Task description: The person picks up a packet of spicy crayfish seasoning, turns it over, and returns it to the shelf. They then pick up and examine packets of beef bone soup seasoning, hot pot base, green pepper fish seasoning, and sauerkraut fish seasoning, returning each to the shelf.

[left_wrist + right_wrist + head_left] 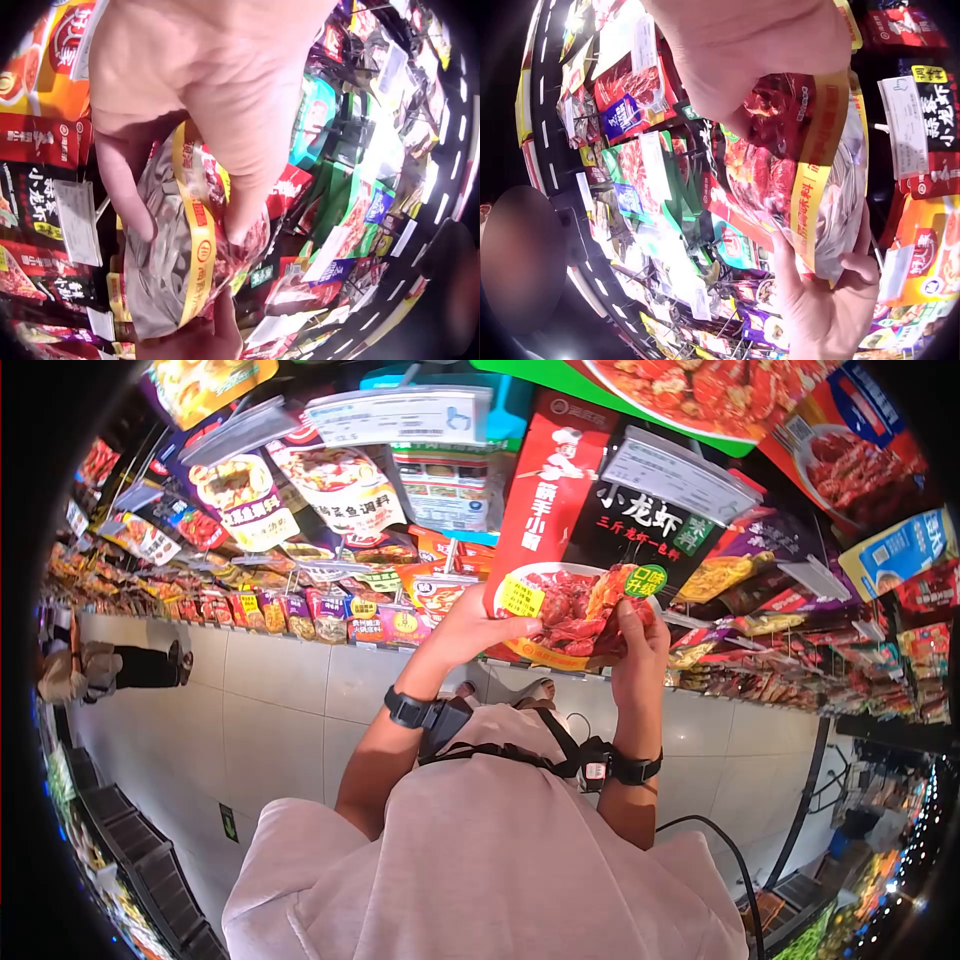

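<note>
Both hands hold a red and black crayfish seasoning packet [545, 510] in front of the shelves, its printed front toward the head camera. My left hand [462, 628] grips the lower left side, thumb over the front. At the lower right corner my right hand [642, 645] pinches the packet with its thumb on the picture of crayfish. In the left wrist view, the packet's yellow-banded bottom [196, 240] bulges between the left thumb and fingers. The right wrist view shows the left hand [829, 307] below the packet and the right hand [757, 45] above it.
Hanging seasoning packets [235, 495] fill the rack ahead, with price tags [400, 415] sticking out over them. Lower shelves [370, 622] hold more packets. Another person's legs [150, 665] show at the left on the tiled floor [270, 730]. A black cable [735, 850] hangs at my right side.
</note>
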A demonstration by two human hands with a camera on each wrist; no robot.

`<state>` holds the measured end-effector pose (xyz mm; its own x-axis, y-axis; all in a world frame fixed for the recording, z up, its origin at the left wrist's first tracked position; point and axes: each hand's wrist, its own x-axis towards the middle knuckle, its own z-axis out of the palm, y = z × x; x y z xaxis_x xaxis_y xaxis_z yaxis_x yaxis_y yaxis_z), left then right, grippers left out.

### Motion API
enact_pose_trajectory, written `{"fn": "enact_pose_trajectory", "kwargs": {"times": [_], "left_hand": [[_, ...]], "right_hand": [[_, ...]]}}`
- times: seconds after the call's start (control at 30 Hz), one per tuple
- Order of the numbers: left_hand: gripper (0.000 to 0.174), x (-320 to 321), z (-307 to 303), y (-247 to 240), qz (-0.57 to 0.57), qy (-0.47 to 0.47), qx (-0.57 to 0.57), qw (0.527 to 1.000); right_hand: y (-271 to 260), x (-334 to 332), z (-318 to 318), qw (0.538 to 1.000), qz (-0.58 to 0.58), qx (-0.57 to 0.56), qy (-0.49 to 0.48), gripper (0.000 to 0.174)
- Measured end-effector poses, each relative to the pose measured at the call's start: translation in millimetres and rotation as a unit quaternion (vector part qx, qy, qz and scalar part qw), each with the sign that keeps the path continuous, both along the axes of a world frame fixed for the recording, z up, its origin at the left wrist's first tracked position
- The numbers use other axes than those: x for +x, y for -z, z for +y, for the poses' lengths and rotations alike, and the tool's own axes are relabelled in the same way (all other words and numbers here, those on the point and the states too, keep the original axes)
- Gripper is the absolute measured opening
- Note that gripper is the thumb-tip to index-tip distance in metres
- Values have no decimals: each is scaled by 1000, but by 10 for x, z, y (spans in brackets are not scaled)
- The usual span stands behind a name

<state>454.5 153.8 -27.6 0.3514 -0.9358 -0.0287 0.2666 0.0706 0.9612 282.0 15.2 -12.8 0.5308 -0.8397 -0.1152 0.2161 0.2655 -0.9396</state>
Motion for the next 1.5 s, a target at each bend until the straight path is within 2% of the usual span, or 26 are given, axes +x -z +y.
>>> {"fn": "enact_pose_trajectory", "kwargs": {"times": [0.07, 0.23, 0.3, 0.33, 0.43, 0.5, 0.57, 0.63, 0.73, 0.77, 0.83, 0.97, 1.03, 1.07, 1.1, 1.17, 1.23, 1.3, 1.37, 1.4, 1.43, 1.5], "left_hand": [[43, -4, 47, -115, -15, 20, 13, 1000], [50, -69, 246, -321, -23, 58, 48, 997], [53, -89, 301, -309, -30, 66, 15, 997], [54, -98, 340, -342, -20, 79, 10, 997], [58, -125, 474, -337, 4, 85, 13, 996], [60, -100, 547, -317, -68, 128, 47, 988], [63, -130, 597, -289, -80, 132, 40, 987], [64, -163, 661, -202, -45, 151, 14, 987], [62, -134, 709, -42, -8, 192, 40, 981], [61, -131, 722, 25, 6, 203, 49, 978], [61, -121, 762, 132, 14, 208, 46, 977], [56, -75, 892, 234, 19, 223, 79, 971], [45, -41, 905, 240, 29, 243, 131, 961], [38, -66, 906, 247, 35, 222, 124, 967], [38, -78, 905, 265, 37, 222, 125, 966], [37, -85, 887, 313, -5, 197, 102, 975], [34, -50, 821, 262, 9, 188, 96, 977], [34, 30, 732, 223, -60, 176, 85, 979], [34, 95, 616, 56, -61, 156, 88, 982], [36, 135, 571, 24, -99, 144, 82, 981], [38, 150, 547, -9, -135, 131, 77, 979], [41, 95, 509, -92, -133, 91, 55, 985]], "right_hand": [[-109, -98, 67, 998, 28, -8, -61, 31], [-361, -285, 237, 993, 17, -25, -116, 46], [-353, -358, 293, 984, 35, -23, -171, 50], [-307, -382, 329, 986, 15, -19, -165, 55], [-245, -461, 429, 982, 20, 7, -188, 56], [-236, -540, 500, 980, 30, 18, -197, 59], [-234, -621, 576, 975, 41, -18, -216, 63], [-217, -649, 621, 971, 43, -4, -236, 66], [-68, -690, 690, 959, 71, 38, -270, 63], [-2, -704, 708, 959, 74, 41, -269, 63], [91, -714, 758, 949, 94, 117, -276, 62], [151, -712, 867, 957, 97, 133, -238, 68], [184, -717, 838, 953, 101, 130, -253, 62], [260, -746, 818, 947, 126, 142, -258, 56], [299, -758, 803, 941, 152, 153, -262, 51], [299, -725, 787, 941, 176, 137, -254, 47], [294, -658, 732, 951, 148, 131, -239, 43], [317, -602, 668, 956, 139, 100, -239, 41], [249, -475, 649, 978, 87, 63, -180, 41], [275, -465, 598, 978, 102, 34, -177, 40], [263, -440, 595, 977, 103, 37, -183, 40], [221, -401, 605, 986, 94, 41, -132, 39]]}}
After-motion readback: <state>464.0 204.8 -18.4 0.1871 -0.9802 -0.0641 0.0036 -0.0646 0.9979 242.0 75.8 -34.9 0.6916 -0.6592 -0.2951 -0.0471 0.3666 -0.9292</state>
